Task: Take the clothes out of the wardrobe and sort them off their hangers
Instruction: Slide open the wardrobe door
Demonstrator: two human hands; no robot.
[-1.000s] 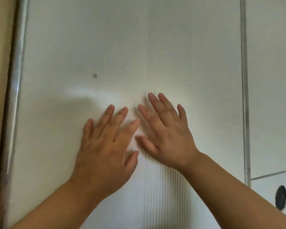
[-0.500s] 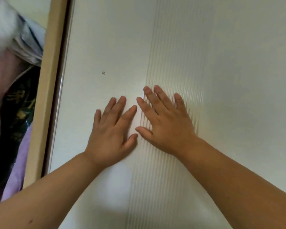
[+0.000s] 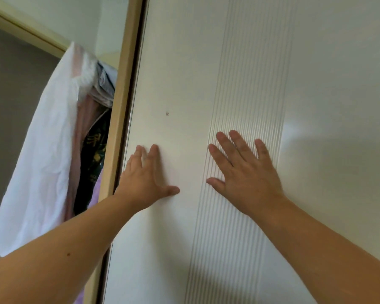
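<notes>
- I take the wardrobe door [image 3: 180,62] as my reference. It is a white panel that fills most of my view.
- The left hand [image 3: 145,178] lies flat on the door's plain white face, close to its left edge. Its fingers are straight and a little spread, the thumb sticks out to the right, and it holds nothing. The fingertips are blurred.
- The right hand [image 3: 244,172] presses flat on the ribbed strip [image 3: 246,73] that runs from top to bottom through the door's middle. Its fingers are straight and spread, the thumb points left, and it holds nothing either.
- The two hands are apart, with a bare band of door between the thumbs.
- A small dark speck [image 3: 167,113] sits on the door above the left hand.
- A pale wooden strip [image 3: 123,84] borders the door's left edge. My left forearm crosses in front of its lower part.
- The clothes [image 3: 59,163] hang to the left of that strip, and neither hand touches them.
- The white garment [image 3: 42,139] hangs farthest from the door.
- The pink garment [image 3: 81,128] hangs just beside the white one, on the side nearer the door.
- The dark garment [image 3: 94,154], which has a gold print, hangs right against the wooden strip.
- Some lilac cloth [image 3: 96,191] shows below the dark garment.
- Some grey shiny folds [image 3: 104,84] bunch at the top of the clothes, next to the strip.
- I cannot tell what the clothes hang from.
</notes>
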